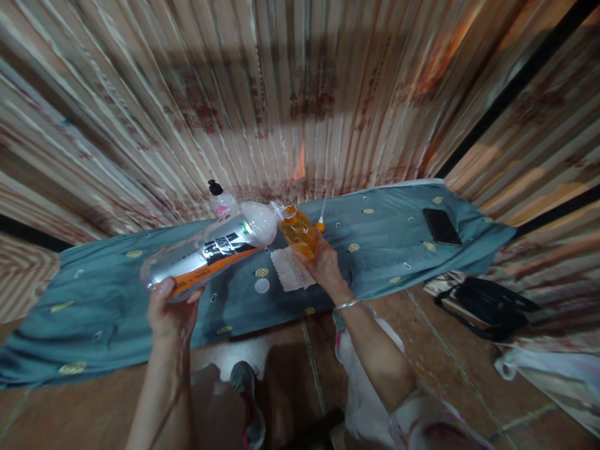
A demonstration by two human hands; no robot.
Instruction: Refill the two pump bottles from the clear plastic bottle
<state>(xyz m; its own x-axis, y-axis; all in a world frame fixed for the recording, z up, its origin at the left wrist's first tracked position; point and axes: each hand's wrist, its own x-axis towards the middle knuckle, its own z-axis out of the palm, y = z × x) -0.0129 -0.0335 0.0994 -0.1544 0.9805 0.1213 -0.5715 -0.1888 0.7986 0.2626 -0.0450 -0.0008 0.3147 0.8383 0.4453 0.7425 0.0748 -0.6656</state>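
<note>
1. Left hand (169, 309) is closed around the lower end of a big clear plastic bottle (210, 253), thumb over the front, holding it tipped almost level with its neck pointing right.
2. Right hand (322, 262) is wrapped around a small bottle of amber liquid (298, 232), fingers curled under it; a thin bangle (345, 305) sits at the wrist. The mouth of the small bottle meets the neck of the big one, above the cloth.
3. Corrugated sheet wall (300, 94), rust-stained, fills the background; its faint reddish printed marks are too blurred to read.
4. Teal cloth (375, 250) with small yellow and white motifs covers a long low surface under both hands.
5. Big bottle's label has an orange band and dark block lettering on white, with a small green patch; the blur keeps the words from being read.
6. Black bag (490, 309) lies on the tiled floor to the right, beside a white plastic bag (553, 369).
7. Dark phone (441, 226) lies flat on the cloth, well right of the hands.
8. Spray bottle with a black cap (219, 199) stands behind the big bottle, partly hidden by it.
9. White paper scrap (291, 270) lies just under the right hand.
10. White round cap (262, 285) rests on the cloth beside the paper.
11. Orange nozzle cap (320, 226) lies just right of the small bottle.
</note>
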